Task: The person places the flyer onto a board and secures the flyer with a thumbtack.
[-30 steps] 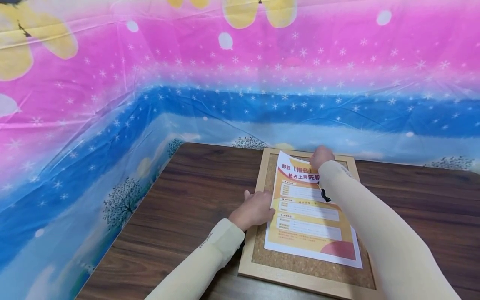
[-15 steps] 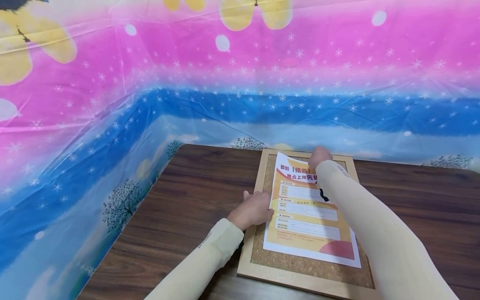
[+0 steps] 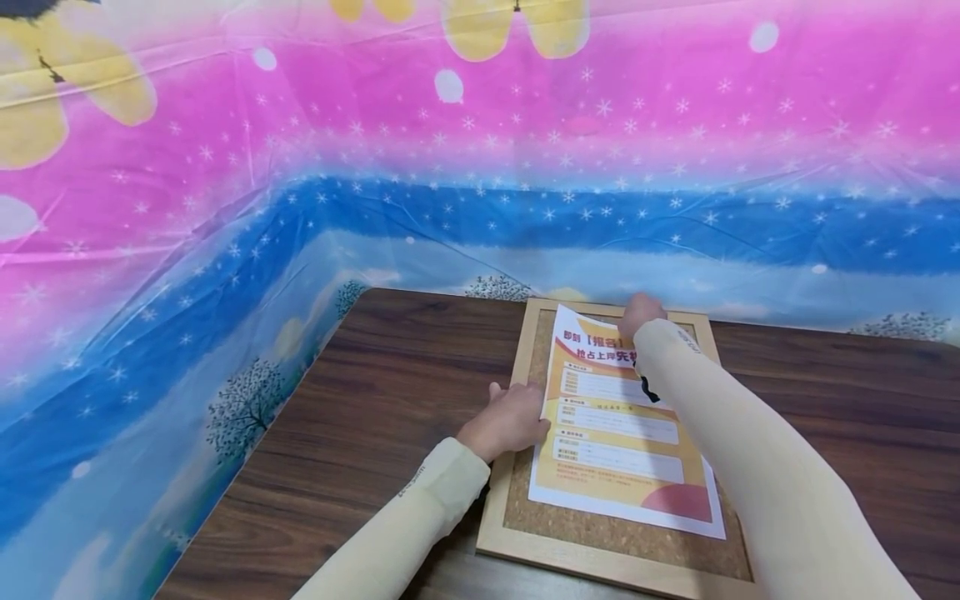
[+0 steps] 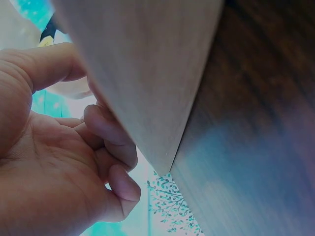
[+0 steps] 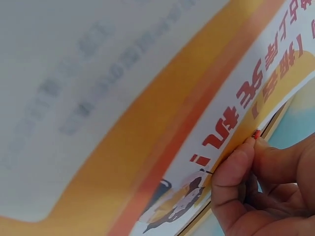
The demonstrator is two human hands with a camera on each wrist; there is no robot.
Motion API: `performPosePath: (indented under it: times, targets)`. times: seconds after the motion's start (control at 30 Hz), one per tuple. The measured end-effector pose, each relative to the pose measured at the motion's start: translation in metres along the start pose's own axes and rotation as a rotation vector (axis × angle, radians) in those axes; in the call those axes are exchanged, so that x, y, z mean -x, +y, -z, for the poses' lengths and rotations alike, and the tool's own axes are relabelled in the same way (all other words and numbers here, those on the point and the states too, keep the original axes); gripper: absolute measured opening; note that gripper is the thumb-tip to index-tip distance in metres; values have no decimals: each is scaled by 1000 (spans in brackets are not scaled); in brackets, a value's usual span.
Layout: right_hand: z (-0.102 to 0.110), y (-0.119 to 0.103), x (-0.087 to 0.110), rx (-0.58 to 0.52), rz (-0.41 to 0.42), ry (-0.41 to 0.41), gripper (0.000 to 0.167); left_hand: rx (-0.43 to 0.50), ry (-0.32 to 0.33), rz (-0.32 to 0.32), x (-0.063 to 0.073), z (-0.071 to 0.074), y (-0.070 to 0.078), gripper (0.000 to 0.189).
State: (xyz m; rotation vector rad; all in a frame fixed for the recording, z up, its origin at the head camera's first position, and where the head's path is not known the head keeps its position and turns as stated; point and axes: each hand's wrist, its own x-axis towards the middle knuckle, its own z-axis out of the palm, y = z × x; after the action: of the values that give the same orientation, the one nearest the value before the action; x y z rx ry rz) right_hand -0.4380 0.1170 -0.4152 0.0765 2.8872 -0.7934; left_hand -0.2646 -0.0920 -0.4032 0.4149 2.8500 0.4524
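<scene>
A yellow-and-white printed poster (image 3: 615, 458) lies on a cork board (image 3: 600, 533) with a pale wooden frame. At the board's far end, my right hand (image 3: 642, 315) pinches a small red pushpin (image 5: 256, 133) between thumb and fingertip, at the poster's top edge. My left hand (image 3: 506, 418) reaches over the left side of the frame, thumb and forefinger resting at the poster's left edge. In the left wrist view, the other fingers (image 4: 120, 147) are loosely bent beside the wooden frame (image 4: 142, 73). The right forearm hides part of the poster's right side.
The board lies on a dark wood-grain table (image 3: 360, 400), its far end near the table's back edge. A pink and blue patterned cloth (image 3: 420, 200) hangs behind the table and along its left side.
</scene>
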Motion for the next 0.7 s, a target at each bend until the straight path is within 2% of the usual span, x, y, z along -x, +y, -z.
performPosePath:
  times: [0.27,0.7]
  targets:
    - [0,2,-1,12,-12,-9,25,1,3,-15,0,0,1,17]
    - [-5,1,1,-16,17,19,15,6,23,5,2,-2,0,15]
